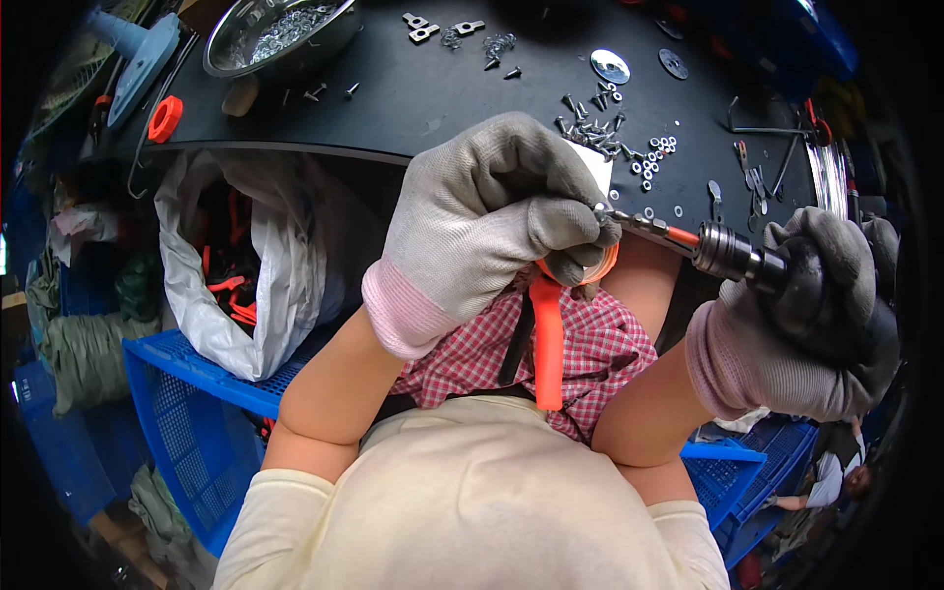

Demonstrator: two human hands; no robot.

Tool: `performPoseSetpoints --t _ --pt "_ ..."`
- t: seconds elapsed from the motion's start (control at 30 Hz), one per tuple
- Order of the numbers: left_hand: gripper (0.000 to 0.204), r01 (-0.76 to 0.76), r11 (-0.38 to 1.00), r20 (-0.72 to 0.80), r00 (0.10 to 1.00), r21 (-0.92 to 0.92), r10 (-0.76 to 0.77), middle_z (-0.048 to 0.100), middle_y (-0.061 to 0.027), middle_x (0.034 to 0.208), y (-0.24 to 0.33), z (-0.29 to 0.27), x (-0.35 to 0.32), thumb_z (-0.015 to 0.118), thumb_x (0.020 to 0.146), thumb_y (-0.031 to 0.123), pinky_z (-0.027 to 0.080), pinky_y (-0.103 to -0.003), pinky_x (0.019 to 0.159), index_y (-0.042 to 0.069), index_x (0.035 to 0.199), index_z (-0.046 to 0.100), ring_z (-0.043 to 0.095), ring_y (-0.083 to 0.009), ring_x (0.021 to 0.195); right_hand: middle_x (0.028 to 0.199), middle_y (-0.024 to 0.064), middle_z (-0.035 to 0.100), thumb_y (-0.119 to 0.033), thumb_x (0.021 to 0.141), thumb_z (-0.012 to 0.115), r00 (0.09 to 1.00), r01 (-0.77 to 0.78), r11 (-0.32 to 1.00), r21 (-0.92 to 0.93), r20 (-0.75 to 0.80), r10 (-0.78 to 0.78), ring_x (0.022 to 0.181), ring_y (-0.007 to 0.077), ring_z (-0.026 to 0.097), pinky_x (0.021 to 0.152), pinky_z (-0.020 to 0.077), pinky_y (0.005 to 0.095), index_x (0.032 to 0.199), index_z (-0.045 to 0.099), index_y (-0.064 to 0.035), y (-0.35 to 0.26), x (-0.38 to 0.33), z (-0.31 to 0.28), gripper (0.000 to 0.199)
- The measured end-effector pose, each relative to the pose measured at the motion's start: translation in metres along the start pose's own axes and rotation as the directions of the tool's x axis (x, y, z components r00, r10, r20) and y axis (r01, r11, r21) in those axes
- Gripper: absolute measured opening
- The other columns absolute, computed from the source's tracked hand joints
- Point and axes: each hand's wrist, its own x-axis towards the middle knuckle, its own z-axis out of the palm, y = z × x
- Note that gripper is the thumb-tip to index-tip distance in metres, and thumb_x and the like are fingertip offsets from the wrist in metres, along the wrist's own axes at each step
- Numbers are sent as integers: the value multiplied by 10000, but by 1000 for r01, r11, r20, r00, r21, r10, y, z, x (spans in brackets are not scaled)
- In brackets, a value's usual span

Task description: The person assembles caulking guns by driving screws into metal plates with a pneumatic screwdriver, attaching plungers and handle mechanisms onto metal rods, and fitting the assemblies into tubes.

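My left hand (492, 211), in a grey and pink work glove, is closed at lap height near the table edge. Its fingers pinch a small metal fastener (602, 210) and hold an orange-handled piece (548, 344), whose long flat orange handle hangs down beside a black strip. The rest of that piece is hidden behind the glove, so I cannot tell its kind. My right hand (806, 324), gloved the same way, is wrapped around a black power screwdriver (757, 265). Its bit, with an orange band, points left and meets the fastener.
On the dark table (393, 98) lie loose screws (590, 128), small nuts (654, 162), round metal discs (610, 67) and a metal bowl (280, 34) of small parts. A white sack (265, 295) of orange and black pieces rests on a blue crate (187, 423). Another person (836, 467) appears at lower right.
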Motion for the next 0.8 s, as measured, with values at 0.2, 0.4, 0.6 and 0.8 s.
performPoseSetpoints --t 0.2,0.4,0.6,0.8 --pt "94 -63 960 -37 996 271 76 672 -133 795 -1 2 -6 658 839 -20 550 -241 552 -32 894 583 651 -141 637 853 131 547 -157 709 572 903 259 573 -778 -16 -430 611 153 542 501 470 197 860 549 105 23 -16 20 303" --pt "285 -457 806 126 887 375 444 649 -163 945 -41 -8 -11 689 844 38 558 -269 640 -31 1080 545 649 -148 734 870 117 526 -160 698 572 987 72 991 -113 -137 -87 591 121 494 516 397 234 902 523 116 9 -12 5 347" --pt "1058 -420 355 298 888 835 350 493 -155 1302 -53 -12 -2 925 485 419 420 -379 1010 29 1326 414 526 -275 1173 942 72 470 -293 795 595 954 -298 955 11 33 297 616 87 471 553 355 257 850 465 -7 6 -38 5 319" --pt "1008 -225 609 115 970 760 214 592 -113 1149 -70 -12 -6 907 519 352 433 -373 983 55 1336 397 562 -252 1117 1052 125 503 -384 835 523 974 -101 986 -136 189 126 600 128 458 591 388 296 1239 500 -33 25 -44 0 536"
